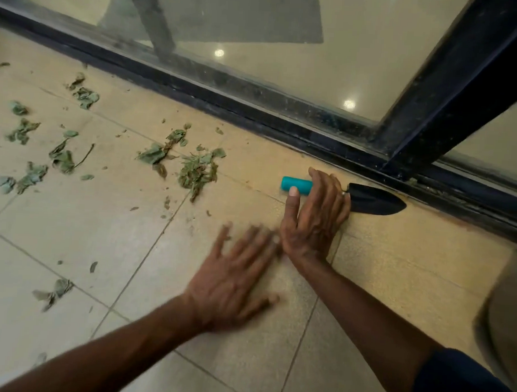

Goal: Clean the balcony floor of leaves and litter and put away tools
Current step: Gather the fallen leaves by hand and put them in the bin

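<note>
Leaves (197,169) loose on tiled floor (81,226)

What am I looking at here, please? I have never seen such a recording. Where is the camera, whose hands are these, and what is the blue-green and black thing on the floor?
There is no machine here: a person works with bare hands. The single picture comes from a camera worn on the person's head, looking forward and down. The left hand is open and flat over the tiled floor; it looks blurred. The right hand lies over a small garden trowel with a teal handle and a black blade, which rests on the floor beside the dark door track. The fingers bend over the trowel's neck, but a firm grip cannot be confirmed. Dry green leaves lie scattered on the tiles to the left.
</note>
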A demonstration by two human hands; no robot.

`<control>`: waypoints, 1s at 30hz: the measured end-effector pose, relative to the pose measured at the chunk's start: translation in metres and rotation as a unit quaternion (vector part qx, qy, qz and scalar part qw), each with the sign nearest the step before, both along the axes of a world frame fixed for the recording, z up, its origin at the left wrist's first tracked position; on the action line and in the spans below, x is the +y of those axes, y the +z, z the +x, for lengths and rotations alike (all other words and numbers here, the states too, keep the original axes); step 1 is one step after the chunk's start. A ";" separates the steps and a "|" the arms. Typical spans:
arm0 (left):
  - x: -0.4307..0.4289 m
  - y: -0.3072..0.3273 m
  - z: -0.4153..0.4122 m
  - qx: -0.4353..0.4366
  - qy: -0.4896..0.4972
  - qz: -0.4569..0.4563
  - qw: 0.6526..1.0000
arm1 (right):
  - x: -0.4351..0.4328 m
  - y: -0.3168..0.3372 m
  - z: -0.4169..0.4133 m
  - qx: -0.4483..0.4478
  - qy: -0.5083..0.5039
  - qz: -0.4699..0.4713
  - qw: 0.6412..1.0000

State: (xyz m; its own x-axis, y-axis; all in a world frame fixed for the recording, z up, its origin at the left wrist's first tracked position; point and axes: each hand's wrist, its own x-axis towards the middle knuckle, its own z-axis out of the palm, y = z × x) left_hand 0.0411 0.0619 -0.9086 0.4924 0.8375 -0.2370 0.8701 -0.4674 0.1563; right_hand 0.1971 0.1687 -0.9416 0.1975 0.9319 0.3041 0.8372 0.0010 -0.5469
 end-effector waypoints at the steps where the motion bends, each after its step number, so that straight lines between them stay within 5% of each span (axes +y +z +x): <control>1: -0.008 -0.005 0.002 0.010 -0.048 -0.027 0.998 | -0.001 0.000 0.001 -0.007 0.013 0.003 1.000; 4: 0.010 -0.019 -0.027 0.026 -0.053 -0.008 0.998 | -0.004 -0.001 0.001 -0.040 0.074 0.016 0.996; 8: 0.060 -0.012 -0.111 0.087 0.128 0.029 0.988 | -0.011 0.004 -0.003 -0.104 0.206 0.031 0.973; 12: 0.031 0.005 -0.161 0.029 0.302 0.074 0.950 | -0.015 0.003 -0.006 -0.146 0.355 0.044 0.922; 14: -0.020 0.003 -0.164 -0.022 0.410 0.088 0.908 | -0.016 0.001 -0.011 -0.154 0.406 0.028 0.901; 17: -0.095 -0.012 -0.164 -0.038 0.602 0.066 0.795 | -0.018 -0.002 -0.031 -0.160 0.433 -0.012 0.887; 20: -0.107 -0.018 -0.154 -0.027 0.697 0.030 0.716 | -0.017 -0.004 -0.054 -0.160 0.419 -0.041 0.893; 23: -0.052 -0.016 -0.133 -0.063 0.668 0.029 0.741 | -0.012 -0.004 -0.080 -0.143 0.397 -0.067 0.904; 27: 0.017 -0.016 -0.105 -0.144 0.472 0.033 0.869 | -0.007 -0.001 -0.097 -0.099 0.372 -0.074 0.920; 30: 0.002 -0.014 -0.101 -0.114 0.265 0.042 0.956 | -0.006 0.001 -0.094 -0.084 0.320 -0.055 0.942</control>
State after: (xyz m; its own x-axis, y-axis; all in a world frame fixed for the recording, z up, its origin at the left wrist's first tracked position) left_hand -0.0600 0.0634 -0.9229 0.0237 0.9951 -0.0955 0.9359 0.0115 0.3520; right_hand 0.1032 0.1624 -0.9410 -0.4586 0.8711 0.1755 0.7590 0.4867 -0.4324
